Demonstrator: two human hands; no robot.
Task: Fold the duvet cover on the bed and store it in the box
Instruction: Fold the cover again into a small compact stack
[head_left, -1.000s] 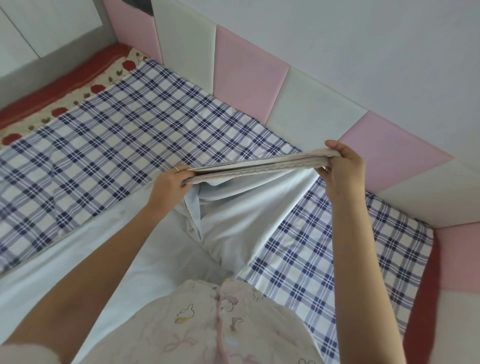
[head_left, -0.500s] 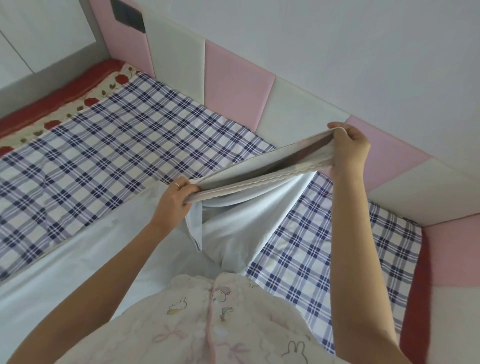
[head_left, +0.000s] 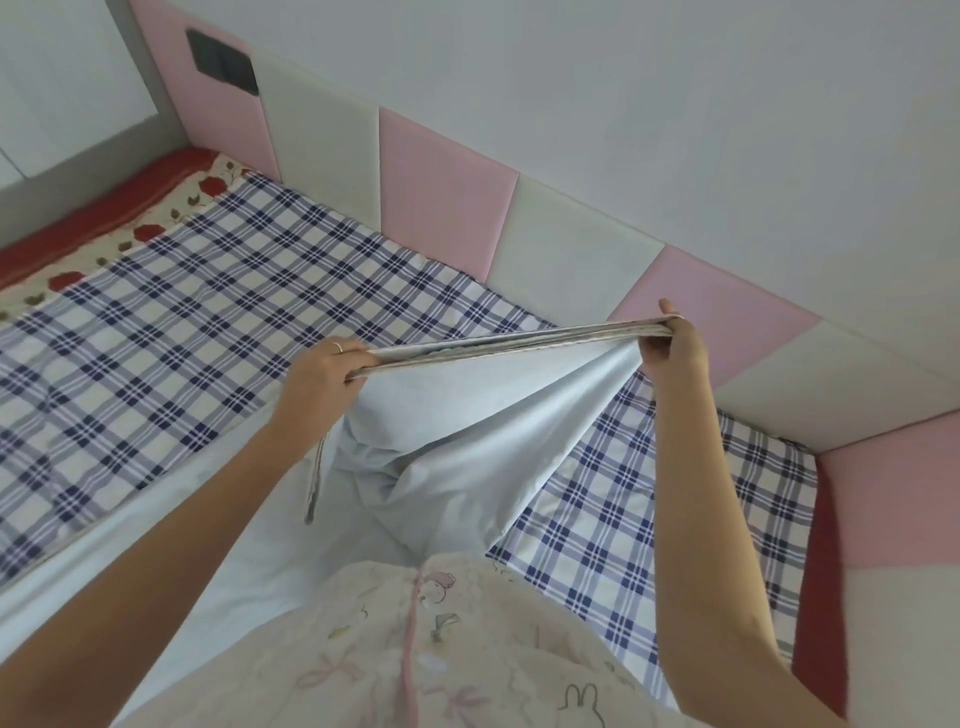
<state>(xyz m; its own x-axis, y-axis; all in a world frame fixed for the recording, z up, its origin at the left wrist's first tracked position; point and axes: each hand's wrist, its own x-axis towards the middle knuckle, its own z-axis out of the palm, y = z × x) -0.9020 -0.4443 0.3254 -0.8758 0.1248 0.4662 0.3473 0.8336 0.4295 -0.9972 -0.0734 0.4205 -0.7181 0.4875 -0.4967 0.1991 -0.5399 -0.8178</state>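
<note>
Where it rises off the bed (head_left: 156, 322), the pale duvet cover (head_left: 467, 415) is held by a stacked edge — left grip (head_left: 322, 376) pinching one end, right grip (head_left: 675, 348) the other, taut between them, probably to align the layers — the rest drapes onto the bed.
</note>
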